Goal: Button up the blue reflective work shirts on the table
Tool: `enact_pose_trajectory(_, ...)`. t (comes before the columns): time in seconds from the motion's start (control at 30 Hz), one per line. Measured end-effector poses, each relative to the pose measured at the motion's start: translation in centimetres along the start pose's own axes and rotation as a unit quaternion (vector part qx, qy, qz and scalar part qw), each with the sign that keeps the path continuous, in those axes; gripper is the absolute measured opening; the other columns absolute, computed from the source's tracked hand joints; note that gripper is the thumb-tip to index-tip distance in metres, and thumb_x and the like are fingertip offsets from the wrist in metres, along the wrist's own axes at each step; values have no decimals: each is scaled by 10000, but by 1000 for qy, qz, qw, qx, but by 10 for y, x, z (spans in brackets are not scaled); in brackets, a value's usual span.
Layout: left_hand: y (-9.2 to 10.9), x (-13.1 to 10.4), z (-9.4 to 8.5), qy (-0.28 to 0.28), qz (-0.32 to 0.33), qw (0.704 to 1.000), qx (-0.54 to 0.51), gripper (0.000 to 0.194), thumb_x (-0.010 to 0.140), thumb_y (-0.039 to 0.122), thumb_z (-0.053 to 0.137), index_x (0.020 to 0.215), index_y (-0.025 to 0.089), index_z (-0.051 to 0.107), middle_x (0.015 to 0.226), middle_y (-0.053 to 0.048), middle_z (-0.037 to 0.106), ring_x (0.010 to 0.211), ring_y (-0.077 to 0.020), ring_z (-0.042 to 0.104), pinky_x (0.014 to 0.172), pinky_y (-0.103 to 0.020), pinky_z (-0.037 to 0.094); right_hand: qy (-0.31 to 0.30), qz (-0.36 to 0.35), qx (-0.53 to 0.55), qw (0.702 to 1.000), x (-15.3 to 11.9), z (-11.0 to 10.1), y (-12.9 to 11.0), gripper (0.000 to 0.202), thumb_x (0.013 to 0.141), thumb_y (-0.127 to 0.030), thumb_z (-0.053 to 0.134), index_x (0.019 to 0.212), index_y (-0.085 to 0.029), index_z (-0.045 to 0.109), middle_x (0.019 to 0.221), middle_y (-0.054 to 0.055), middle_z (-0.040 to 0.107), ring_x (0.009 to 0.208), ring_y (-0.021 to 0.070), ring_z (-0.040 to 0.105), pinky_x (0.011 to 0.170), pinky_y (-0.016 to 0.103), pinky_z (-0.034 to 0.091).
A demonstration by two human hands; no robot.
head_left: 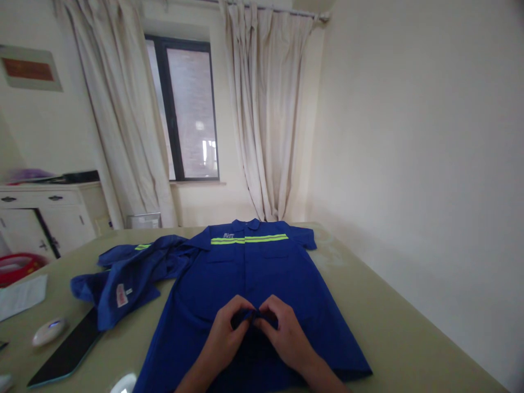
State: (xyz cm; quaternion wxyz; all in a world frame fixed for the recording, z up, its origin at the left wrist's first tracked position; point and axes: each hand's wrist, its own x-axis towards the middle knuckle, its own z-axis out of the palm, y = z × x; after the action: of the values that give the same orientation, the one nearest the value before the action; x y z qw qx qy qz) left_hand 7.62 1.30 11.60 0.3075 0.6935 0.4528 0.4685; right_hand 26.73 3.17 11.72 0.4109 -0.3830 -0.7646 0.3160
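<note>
A blue short-sleeved work shirt [282,273] with yellow-green reflective stripes lies spread front up, its collar at the far end. Over its lower front placket, my left hand [229,327] pinches the fabric between thumb and fingers. My right hand [286,330] does the same from the other side, and the fingertips of both almost meet. Whatever button may be between them is too small to make out. Left of the shirt, a second blue garment [139,278] lies crumpled, showing a white label with red print and a bit of reflective stripe.
The table [401,327] runs along a bare wall at right. Toward the left are a black flat panel [65,349], a white rounded device [49,332], paper sheets [24,297] and a red basin [20,267]. A white cabinet [73,207], curtains [274,109] and a window stand behind.
</note>
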Motion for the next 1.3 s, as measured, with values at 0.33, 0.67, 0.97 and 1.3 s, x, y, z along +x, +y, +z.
enact_pose_trajectory(0.33,-10,-1,-12,-11,81,996,46,121,925,277,683,956,308,795,937,-44,739,937,-215,633,837,-329,506,-1,60,88,994,2,3,4,66,830,-203,676,806,-215,615,752,-35,563,732,150,503,680,258,372)
enact_pose_trajectory(0.67,-10,-2,-5,-43,4,999,1,135,872,241,726,981,299,781,1021,-43,720,983,-218,664,900,-340,520,-43,70,74,994,4,-3,8,63,840,-240,656,830,-226,717,768,-18,623,731,156,538,665,262,375)
enact_pose_trajectory(0.97,-2,-4,-6,-23,101,992,73,132,919,348,692,869,303,805,916,-47,751,893,-204,657,806,-317,525,5,128,173,977,14,-4,24,349,783,-537,724,730,-212,607,669,-38,506,679,152,477,651,270,368)
enact_pose_trajectory(1.3,-13,-1,-20,-113,-156,980,55,604,984,645,345,846,191,717,693,-47,716,597,-190,675,554,-268,485,-53,143,222,963,12,-15,20,517,908,-692,509,951,-201,665,750,29,661,603,165,599,542,261,447)
